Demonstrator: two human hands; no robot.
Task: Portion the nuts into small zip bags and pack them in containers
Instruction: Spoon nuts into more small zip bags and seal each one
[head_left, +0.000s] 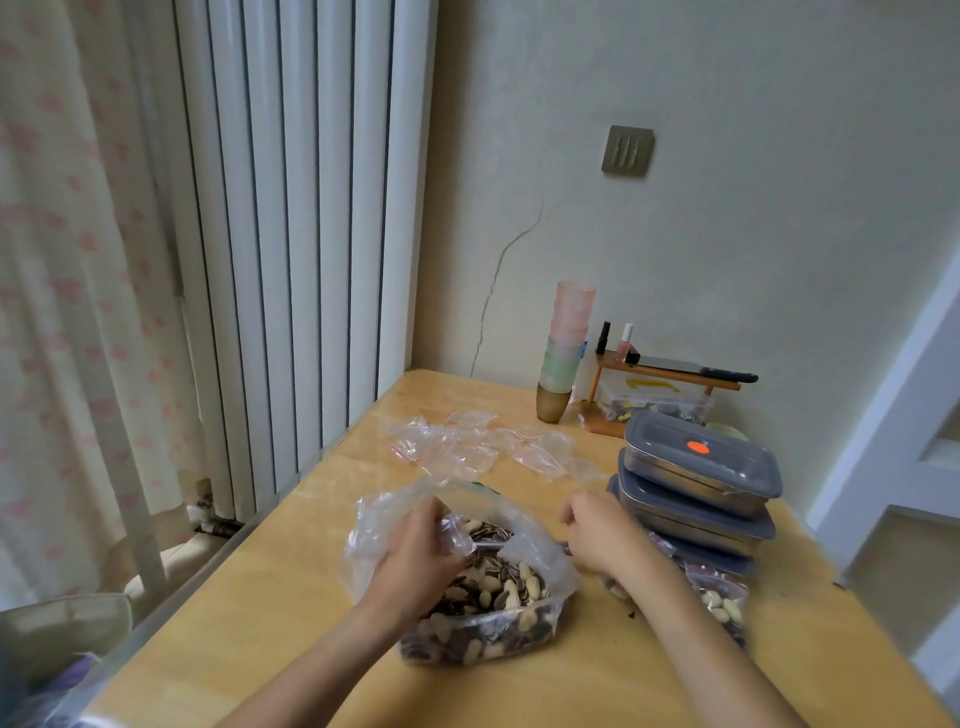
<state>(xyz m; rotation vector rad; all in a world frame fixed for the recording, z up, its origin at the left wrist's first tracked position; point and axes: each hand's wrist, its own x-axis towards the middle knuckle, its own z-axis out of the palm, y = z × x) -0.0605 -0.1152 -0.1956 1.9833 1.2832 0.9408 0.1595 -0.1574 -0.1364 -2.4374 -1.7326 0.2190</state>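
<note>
I see the large bag of nuts (467, 597) mid-bench (270, 597), my left hand (421, 551) with its grip pinching the bag's plastic rim, my right hand (597, 535) just right of the bag, fingers curled, contents not discernible. Behind the bag lie empty zip bags (467, 447); right of it, stacked lidded containers (696, 483) and filled small bags (722, 603); beyond, stacked cups (563, 353).

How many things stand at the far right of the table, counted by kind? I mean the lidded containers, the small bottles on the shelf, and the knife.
Grey-lidded metal containers, in one stack: 3
Small bottles on the wooden shelf: 2
Knife lying on that shelf: 1
Total: 6
</note>
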